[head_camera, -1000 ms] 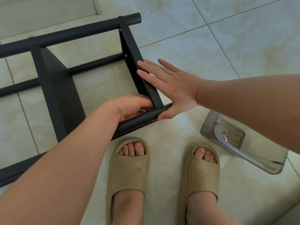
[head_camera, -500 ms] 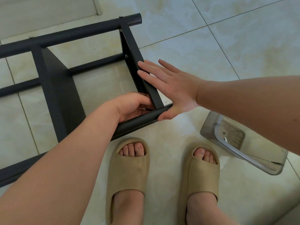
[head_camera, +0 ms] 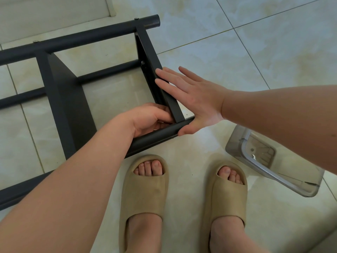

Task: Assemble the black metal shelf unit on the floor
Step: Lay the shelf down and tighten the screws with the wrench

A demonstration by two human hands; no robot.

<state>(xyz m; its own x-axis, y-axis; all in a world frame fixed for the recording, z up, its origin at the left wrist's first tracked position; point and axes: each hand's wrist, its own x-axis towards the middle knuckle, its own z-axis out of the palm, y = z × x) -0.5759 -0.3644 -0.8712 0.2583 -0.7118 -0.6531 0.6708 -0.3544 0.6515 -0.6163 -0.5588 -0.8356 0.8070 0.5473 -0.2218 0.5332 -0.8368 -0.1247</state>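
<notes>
The black metal shelf unit [head_camera: 69,99] lies on its side on the tiled floor, with round tubes and flat shelf panels. My right hand [head_camera: 193,101] lies flat with straight fingers against the end shelf panel [head_camera: 155,57], its thumb under the end of the near tube [head_camera: 155,137]. My left hand [head_camera: 151,119] is curled inside the corner where that panel meets the near tube, fingers pinching something small and metallic there; what it is stays hidden.
A clear plastic container [head_camera: 273,161] with a small metal part inside lies on the floor at the right. My feet in tan slippers [head_camera: 144,194] stand just in front of the near tube. A white door frame [head_camera: 109,6] is at top left.
My left hand's fingers shifted slightly at the corner joint. My right hand and the shelf unit stayed still.
</notes>
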